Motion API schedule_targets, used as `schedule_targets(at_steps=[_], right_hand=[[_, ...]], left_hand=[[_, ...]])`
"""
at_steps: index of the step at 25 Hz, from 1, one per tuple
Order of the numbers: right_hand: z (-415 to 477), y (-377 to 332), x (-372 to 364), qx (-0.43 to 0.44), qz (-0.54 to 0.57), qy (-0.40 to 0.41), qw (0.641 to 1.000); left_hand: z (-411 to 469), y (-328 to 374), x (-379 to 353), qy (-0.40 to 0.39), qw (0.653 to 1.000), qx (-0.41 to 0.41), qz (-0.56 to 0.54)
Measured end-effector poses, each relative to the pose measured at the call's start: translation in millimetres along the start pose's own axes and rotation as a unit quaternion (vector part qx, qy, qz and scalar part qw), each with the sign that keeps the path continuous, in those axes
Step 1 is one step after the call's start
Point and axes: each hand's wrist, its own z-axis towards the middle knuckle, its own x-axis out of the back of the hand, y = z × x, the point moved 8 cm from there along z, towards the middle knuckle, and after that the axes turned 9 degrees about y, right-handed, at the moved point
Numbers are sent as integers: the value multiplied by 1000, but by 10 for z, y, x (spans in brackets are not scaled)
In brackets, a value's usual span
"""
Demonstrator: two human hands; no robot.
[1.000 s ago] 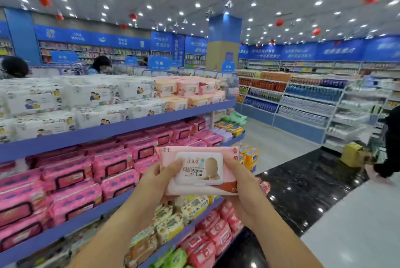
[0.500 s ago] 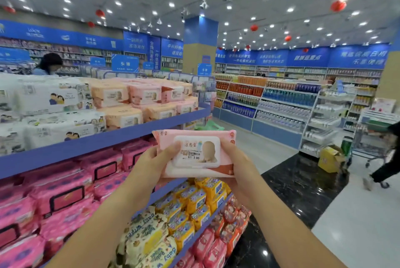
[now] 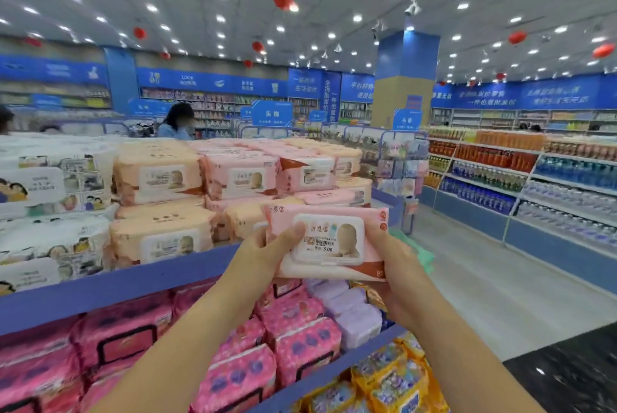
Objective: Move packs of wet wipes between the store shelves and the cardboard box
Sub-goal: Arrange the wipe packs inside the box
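Note:
A pale pink pack of wet wipes with a white lid is held level in front of me, right at the front edge of the top shelf. My left hand grips its left end with the thumb on the lid. My right hand grips its right end from below. Stacks of pink and peach wipe packs fill the top shelf just behind the held pack. No cardboard box is in view.
White wipe packs stand at the shelf's left. Magenta packs fill the shelf below, yellow packs the lowest one. An aisle runs to the right, with bottle shelves beyond. A person stands behind the display.
The view has swung back left and up. The held pack has risen from the lower shelves to the top shelf's edge, closer to the pink stacks. Both hands keep their grip.

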Motion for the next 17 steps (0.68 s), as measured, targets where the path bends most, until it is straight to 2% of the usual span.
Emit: schedule_targets(at_steps=[5, 11, 14, 17], right_hand=[[1417, 165, 283, 0, 5, -84, 996], [2699, -38, 197, 29, -37, -168, 985], [3136, -132, 79, 56, -73, -200, 975], [3388, -253, -92, 67, -58, -233, 968]], left_hand=[[915, -307, -470, 105, 994, -4, 42], [1758, -145, -728, 187, 971, -56, 138], [2042, 49, -795, 196, 945, -65, 254], [2176, 231, -715, 240, 904, -86, 343]])
